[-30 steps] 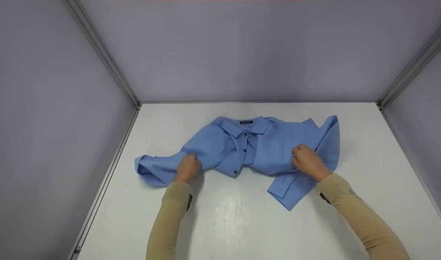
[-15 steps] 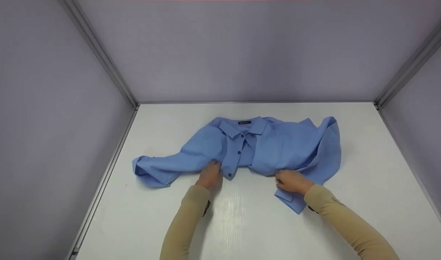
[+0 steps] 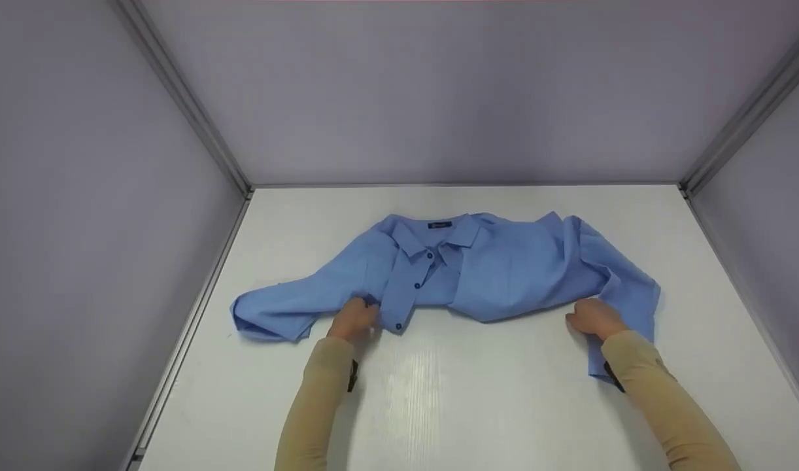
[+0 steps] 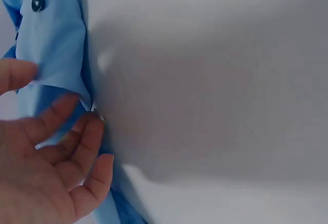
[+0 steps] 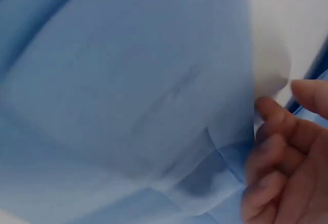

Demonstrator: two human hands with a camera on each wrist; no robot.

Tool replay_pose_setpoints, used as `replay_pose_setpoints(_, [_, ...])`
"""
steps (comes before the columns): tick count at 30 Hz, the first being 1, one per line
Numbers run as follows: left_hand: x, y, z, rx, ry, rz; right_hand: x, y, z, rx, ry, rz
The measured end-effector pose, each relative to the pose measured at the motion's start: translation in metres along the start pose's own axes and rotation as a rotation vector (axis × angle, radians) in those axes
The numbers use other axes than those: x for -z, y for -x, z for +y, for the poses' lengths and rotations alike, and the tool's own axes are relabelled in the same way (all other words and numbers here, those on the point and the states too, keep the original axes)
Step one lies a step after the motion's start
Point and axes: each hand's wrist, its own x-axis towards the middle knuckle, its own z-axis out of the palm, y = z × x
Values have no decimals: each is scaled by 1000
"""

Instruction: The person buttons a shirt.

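A blue button-up shirt (image 3: 504, 268) lies spread on the white table, its collar towards the far wall and a dark label at the neck. Its body looks bunched or folded short; dark buttons run down the placket. At the lower edge, left of the placket, is my left hand (image 3: 356, 318); in the left wrist view its thumb stands apart from the bent fingers (image 4: 92, 137), which touch the cloth. My right hand (image 3: 595, 317) rests by the sleeve on the right (image 3: 631, 294). In the right wrist view, thumb and loosely bent fingers (image 5: 271, 152) are apart beside the fabric edge.
The white table (image 3: 439, 392) is bounded by a grey back wall (image 3: 465, 98) and side walls with metal corner rails. The other sleeve (image 3: 275, 314) lies out to the left, near the table's left edge.
My right hand has moved down, then right, and the right sleeve now lies farther right. My left hand went right to the placket, then back left; the placket's lower end has shifted left.
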Motion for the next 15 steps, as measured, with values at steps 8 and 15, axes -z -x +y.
replay_pose_setpoints(8, [4,13,25,148,198,135,-8,-13,-29,-72,-709,-35])
replay_pose_setpoints(15, [-23,-38,-7,123,212,339,-11,-19,-51,-196,-1223,81])
